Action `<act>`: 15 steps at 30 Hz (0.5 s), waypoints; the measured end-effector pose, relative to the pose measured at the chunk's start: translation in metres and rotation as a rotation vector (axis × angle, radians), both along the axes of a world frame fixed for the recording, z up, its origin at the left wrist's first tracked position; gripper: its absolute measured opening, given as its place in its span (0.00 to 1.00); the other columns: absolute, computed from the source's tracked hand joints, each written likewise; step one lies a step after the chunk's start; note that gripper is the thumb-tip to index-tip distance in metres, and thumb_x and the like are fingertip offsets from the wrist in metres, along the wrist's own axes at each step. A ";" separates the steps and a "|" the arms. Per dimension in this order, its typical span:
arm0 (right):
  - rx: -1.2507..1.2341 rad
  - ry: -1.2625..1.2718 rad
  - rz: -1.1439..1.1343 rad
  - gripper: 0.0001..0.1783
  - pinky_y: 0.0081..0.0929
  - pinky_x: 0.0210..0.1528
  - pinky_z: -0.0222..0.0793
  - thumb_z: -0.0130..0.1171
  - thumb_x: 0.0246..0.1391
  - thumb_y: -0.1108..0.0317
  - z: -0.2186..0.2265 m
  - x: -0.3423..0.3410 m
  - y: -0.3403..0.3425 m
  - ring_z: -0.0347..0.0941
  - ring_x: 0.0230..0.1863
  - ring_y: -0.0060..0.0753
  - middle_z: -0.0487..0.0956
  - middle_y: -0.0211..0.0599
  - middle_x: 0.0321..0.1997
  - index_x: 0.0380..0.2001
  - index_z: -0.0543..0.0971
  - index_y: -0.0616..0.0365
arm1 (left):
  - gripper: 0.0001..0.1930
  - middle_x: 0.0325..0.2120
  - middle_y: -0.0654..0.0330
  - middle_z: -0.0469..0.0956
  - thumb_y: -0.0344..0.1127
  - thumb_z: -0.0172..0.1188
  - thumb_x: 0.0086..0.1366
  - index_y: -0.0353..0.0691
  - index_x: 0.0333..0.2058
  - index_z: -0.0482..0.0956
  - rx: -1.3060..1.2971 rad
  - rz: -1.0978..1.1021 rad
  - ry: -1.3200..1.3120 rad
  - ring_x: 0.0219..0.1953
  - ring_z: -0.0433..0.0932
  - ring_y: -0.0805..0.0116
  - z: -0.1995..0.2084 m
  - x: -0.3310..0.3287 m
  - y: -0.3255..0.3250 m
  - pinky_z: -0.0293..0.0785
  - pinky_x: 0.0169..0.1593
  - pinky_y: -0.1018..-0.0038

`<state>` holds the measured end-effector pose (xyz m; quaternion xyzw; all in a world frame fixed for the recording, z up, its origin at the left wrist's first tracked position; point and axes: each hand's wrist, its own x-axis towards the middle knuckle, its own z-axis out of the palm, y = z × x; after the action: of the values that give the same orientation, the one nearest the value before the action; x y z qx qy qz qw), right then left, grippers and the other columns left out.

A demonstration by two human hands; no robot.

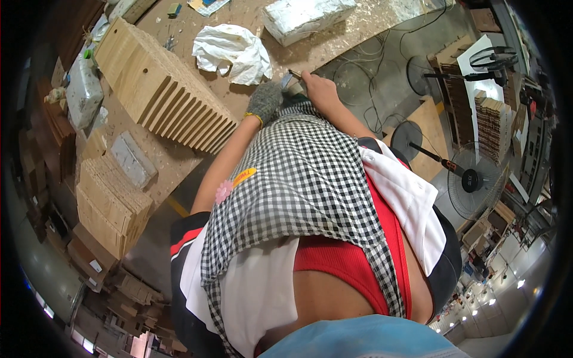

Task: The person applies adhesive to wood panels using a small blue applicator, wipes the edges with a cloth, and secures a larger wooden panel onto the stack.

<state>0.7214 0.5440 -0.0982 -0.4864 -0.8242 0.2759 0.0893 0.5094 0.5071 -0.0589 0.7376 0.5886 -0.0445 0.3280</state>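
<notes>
My left hand (265, 101), in a grey knitted glove with a yellow cuff, is closed at the table's edge, just in front of my checked apron (298, 173). My bare right hand (321, 92) is close beside it, fingers curled. Between the two hands shows a small, thin piece (287, 79) with a pale, shiny face, too small to name. A short brownish end pokes out at my right fingertips. Just beyond my left hand lies a crumpled white cloth (234, 53).
A row of wood-grain boards (152, 77) stands on the worktable (179, 18) at left, with another board stack (113, 197) nearer. A white wrapped block (307, 18) lies at the far edge. Fans (468, 179) and loose cables (373, 77) are at right.
</notes>
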 end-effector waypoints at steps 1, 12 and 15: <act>-0.015 0.046 0.000 0.09 0.40 0.31 0.70 0.48 0.56 0.71 0.002 0.003 -0.003 0.78 0.33 0.45 0.78 0.38 0.29 0.41 0.70 0.52 | 0.10 0.36 0.46 0.77 0.34 0.49 0.64 0.37 0.39 0.76 -0.037 0.026 0.000 0.42 0.75 0.46 0.000 0.001 0.001 0.69 0.47 0.56; -0.030 0.110 -0.038 0.10 0.40 0.33 0.70 0.47 0.56 0.74 0.003 0.008 -0.002 0.78 0.34 0.46 0.78 0.40 0.30 0.42 0.69 0.52 | 0.13 0.37 0.43 0.78 0.35 0.47 0.65 0.35 0.37 0.79 -0.117 0.082 0.037 0.42 0.76 0.44 0.003 0.006 0.008 0.71 0.46 0.55; 0.000 0.061 -0.003 0.09 0.40 0.33 0.70 0.47 0.56 0.74 0.005 0.010 -0.001 0.78 0.34 0.46 0.78 0.39 0.29 0.40 0.70 0.52 | 0.12 0.38 0.43 0.78 0.34 0.49 0.64 0.35 0.37 0.79 -0.107 0.058 0.028 0.43 0.76 0.45 0.006 0.008 0.012 0.71 0.46 0.55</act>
<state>0.7315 0.5431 -0.0930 -0.4791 -0.8202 0.2908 0.1149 0.5171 0.5188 -0.0532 0.7009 0.6110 -0.0769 0.3599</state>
